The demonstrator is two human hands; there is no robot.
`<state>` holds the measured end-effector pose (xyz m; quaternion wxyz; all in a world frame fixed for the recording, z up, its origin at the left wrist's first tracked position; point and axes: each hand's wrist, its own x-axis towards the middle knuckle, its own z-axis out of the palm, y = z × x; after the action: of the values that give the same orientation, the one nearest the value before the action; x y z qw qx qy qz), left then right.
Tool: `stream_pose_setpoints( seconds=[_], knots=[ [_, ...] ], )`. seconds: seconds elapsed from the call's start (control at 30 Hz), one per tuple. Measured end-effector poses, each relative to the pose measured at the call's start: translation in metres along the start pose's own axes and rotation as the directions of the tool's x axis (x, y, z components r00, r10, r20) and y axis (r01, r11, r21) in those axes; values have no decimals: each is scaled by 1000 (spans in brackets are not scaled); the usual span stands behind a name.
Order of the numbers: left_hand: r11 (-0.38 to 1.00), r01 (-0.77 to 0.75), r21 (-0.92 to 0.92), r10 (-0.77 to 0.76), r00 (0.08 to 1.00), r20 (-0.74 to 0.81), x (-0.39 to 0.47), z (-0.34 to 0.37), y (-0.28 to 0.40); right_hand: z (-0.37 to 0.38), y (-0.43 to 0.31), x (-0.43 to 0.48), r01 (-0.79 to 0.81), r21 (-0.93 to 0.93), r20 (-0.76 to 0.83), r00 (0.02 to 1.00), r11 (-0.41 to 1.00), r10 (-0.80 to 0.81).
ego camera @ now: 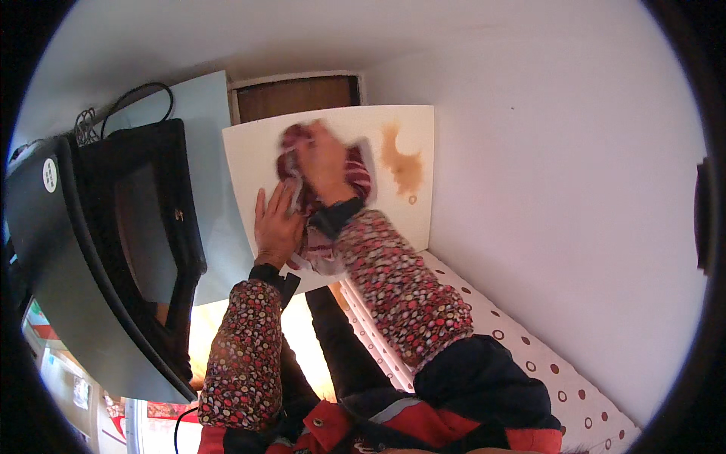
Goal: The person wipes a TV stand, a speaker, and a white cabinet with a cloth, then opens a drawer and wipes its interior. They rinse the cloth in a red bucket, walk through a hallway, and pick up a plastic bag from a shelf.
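Note:
My right hand (323,162), blurred by motion, presses on a dark red and white striped cloth (359,170) that lies bunched on a white board surface (244,170). Part of the cloth hangs down toward me below my wrists. My left hand (277,224) rests flat with fingers spread at the near left side of the cloth, its fingertips touching the surface or the cloth's edge. To the right of the cloth a brown stain (401,162) marks the white surface, with a small ring mark (412,200) below it.
A black television (142,227) stands at the left, with loose cables (85,127) behind it on a pale blue top (212,227). A white wall (556,170) borders the right side. Dotted fabric (499,335) covers a surface at the lower right.

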<state>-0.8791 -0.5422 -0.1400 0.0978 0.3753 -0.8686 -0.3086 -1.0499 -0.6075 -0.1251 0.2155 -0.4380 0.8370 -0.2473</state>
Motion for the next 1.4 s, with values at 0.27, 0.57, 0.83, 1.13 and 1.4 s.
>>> stream_pose_setpoints(
  seconds=[0.27,0.57,0.83,1.13,1.4],
  knots=[
    [966,256,34,-257,966,41,-12,27,-2,-7,-51,-51,671,-45,213,730,740,-649],
    [986,-79,149,91,993,-78,2,-1,0,14,-19,8,844,-84,126,537,530,-834],
    [969,-56,239,48,998,39,8,2,9,-45,64,50,396,-424,-168,849,814,-501],
    [952,-86,293,94,995,-14,6,-12,-17,-82,153,28,96,-380,-304,926,920,-223],
    [912,-99,399,129,990,-50,14,5,-25,-66,195,-92,-183,-330,-213,970,926,116]
  ],
)
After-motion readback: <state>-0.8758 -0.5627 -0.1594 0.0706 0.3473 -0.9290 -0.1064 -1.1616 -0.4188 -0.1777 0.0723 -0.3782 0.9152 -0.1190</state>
